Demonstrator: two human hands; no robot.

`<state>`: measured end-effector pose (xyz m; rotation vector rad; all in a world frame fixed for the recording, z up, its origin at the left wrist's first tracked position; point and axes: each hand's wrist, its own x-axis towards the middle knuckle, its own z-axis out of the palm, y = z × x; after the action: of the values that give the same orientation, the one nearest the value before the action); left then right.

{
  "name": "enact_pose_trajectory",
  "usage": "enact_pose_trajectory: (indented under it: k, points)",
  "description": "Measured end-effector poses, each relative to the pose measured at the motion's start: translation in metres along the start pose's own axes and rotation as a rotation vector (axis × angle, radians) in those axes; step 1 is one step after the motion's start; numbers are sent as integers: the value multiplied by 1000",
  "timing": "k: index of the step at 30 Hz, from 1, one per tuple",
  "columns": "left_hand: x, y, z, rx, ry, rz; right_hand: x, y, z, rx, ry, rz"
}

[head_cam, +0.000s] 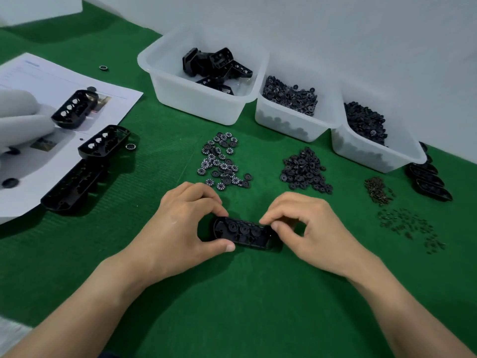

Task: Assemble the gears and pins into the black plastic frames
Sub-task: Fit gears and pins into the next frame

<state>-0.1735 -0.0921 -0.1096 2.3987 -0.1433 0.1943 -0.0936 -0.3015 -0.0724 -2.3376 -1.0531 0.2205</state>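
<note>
A black plastic frame lies on the green mat in front of me, with several black gears seated in its wells. My left hand grips the frame's left end between curled fingers and thumb. My right hand pinches at the frame's right end with thumb and forefinger; whatever sits between those fingertips is hidden. Beyond the frame lie a pile of white-marked gears, a pile of plain black gears, a heap of small brown pins and scattered dark pins.
Three white bins stand at the back: one with frames, one with marked gears, one with black gears. Frames lie on a paper sheet at left, where another person's gloved hand holds one. More frames are stacked at right.
</note>
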Motion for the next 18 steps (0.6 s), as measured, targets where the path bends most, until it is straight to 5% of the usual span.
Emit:
enact_pose_trajectory:
  k: [5,18]
  points:
    - [2,3,0,36,-6,-3,-7,2,7,19,16,18]
    - [38,50,43,211,-98,112,-27,74,-31,-132,414,417]
